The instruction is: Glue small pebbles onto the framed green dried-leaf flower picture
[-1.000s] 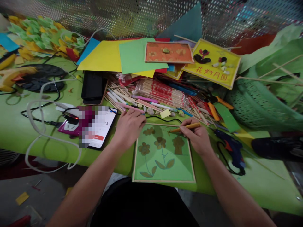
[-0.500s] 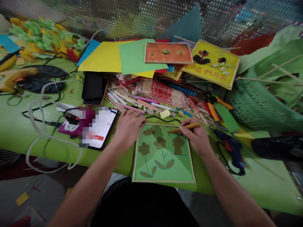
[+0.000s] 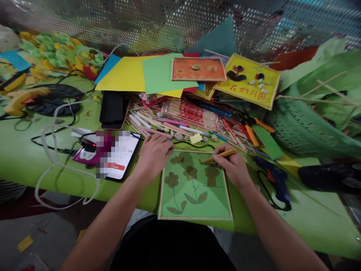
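Note:
A green picture [image 3: 208,206] framed with thin wooden sticks lies flat in front of me. It carries drawn brown flowers, a cloud shape and a tree shape. My right hand [image 3: 233,165] pinches a yellow-brown marker [image 3: 224,154], its tip at the picture's upper right part, near small marks above the tree. My left hand [image 3: 155,152] rests palm down on the upper left corner of the frame, its fingers laid out and holding nothing. Just beyond those fingers lies a pink pen [image 3: 156,131].
A lit phone [image 3: 124,158] and a purple power strip [image 3: 90,154] with looping cables lie left. Behind are sticks, pens and coloured paper [image 3: 121,73]. At right are a blue glue gun [image 3: 275,180] and a green basket [image 3: 293,124]. Framed pictures [image 3: 251,81] stand at the back.
The view has shifted slightly. My right hand still holds the marker, whose tip has moved a little over the picture's upper right. My left hand stays on the corner.

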Demonstrator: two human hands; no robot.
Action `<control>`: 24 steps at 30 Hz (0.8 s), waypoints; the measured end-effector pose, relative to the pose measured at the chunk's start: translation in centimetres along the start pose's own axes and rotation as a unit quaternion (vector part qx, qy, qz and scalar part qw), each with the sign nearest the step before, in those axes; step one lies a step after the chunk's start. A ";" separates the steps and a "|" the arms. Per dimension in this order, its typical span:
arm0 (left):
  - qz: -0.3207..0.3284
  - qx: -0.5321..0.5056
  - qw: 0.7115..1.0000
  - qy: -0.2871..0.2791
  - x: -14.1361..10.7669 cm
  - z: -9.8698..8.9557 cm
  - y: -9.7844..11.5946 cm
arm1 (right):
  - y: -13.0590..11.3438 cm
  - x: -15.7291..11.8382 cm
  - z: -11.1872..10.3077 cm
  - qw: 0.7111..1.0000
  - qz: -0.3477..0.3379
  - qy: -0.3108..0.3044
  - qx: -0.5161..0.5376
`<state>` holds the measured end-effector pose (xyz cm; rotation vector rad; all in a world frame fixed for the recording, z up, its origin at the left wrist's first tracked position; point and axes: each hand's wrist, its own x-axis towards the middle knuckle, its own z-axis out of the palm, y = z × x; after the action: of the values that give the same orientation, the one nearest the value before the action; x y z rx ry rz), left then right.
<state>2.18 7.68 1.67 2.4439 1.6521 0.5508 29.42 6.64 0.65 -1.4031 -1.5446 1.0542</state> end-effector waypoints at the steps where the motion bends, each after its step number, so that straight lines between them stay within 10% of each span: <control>1: -0.003 0.000 1.000 0.002 0.0 -0.1 0.0 | 0.0 0.0 -0.1 1.000 -0.004 0.012 0.009; 11: -0.014 0.000 0.999 0.039 -0.1 -0.5 -0.3 | -0.5 0.4 -0.9 0.985 -0.086 0.149 0.019; 24: 0.001 -0.003 0.999 0.050 -0.2 -0.8 -0.3 | 2.2 2.8 -2.9 0.970 -0.137 0.110 -0.170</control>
<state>1.57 7.56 2.26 2.4506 1.6821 0.6891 32.60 9.69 -0.32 -1.4228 -1.7443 0.4651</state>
